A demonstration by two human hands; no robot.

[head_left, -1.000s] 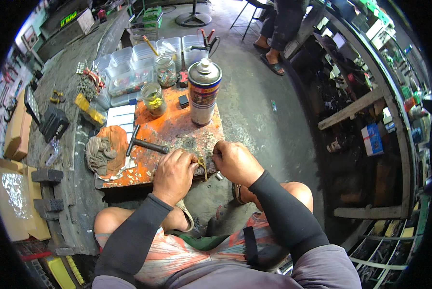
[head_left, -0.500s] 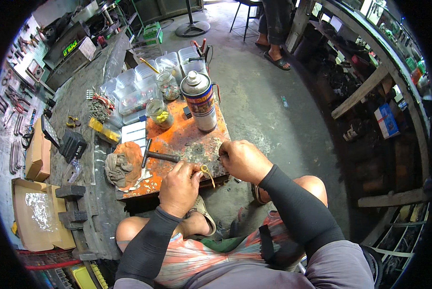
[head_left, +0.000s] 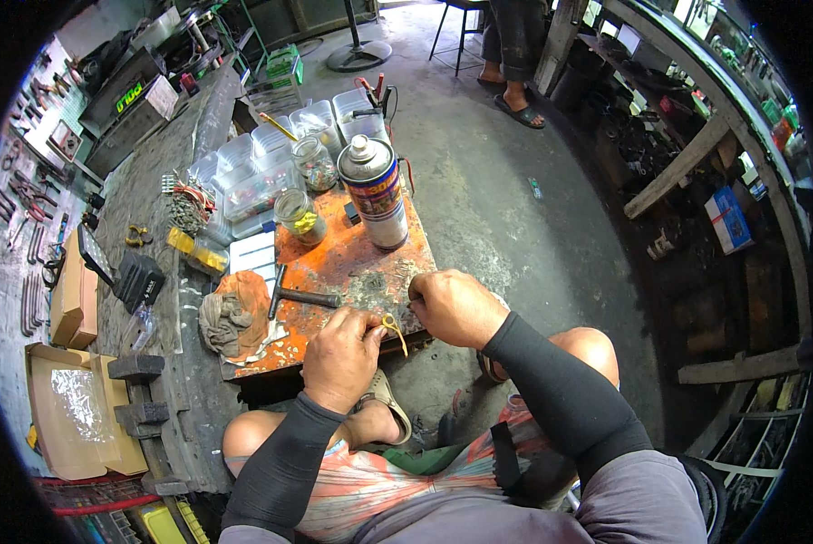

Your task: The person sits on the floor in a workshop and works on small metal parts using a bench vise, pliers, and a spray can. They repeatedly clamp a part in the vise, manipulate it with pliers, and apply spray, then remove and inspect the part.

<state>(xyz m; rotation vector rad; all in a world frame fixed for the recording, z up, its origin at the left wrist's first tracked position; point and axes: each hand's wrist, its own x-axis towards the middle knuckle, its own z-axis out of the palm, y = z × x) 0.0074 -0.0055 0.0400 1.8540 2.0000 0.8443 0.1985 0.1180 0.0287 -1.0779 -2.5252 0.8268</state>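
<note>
- Yellow looped strip (head_left: 400, 334) by the orange table's (head_left: 334, 261) near edge, clamped between the left hand's (head_left: 341, 359) thumb and fingers
- Right hand (head_left: 461, 308): fingers curled together, cannot tell if gripping anything
- Spray can (head_left: 375, 201): lettered blue label
- Dark box (head_left: 129, 97): green lettering

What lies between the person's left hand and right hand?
The head view shows a small yellow looped piece there, at the fingertips of the left hand, with a gap before the right hand.

Both hands (head_left: 341, 361) (head_left: 462, 308) curl near each other, forearms (head_left: 284, 462) (head_left: 565, 394) angled inward.
</note>
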